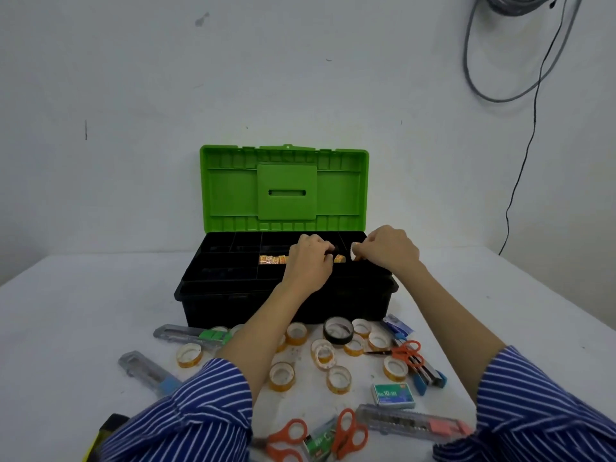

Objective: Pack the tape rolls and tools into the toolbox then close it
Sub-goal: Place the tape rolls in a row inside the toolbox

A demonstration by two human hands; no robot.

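**Head view: both hands in the open toolbox tray**

Near the table's (100, 295) far edge the toolbox (233, 305) stands with its green lid (285, 188) upright. The left hand (308, 261) is curled over the tray's row of tape rolls (271, 260); whether it grips one I cannot tell. The right hand (386, 248) pinches a small pale roll (354, 251) at the tray's right end. Loose rolls, a black tape roll (338, 331), orange scissors (408, 353) and utility knives (413, 421) lie along the near edge.

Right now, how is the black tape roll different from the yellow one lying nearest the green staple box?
The black tape roll is dark, larger, and lies close to the toolbox. The yellow tape roll is see-through yellowish, smaller, and sits nearer the person. Both are rings with white cores, still on the table.
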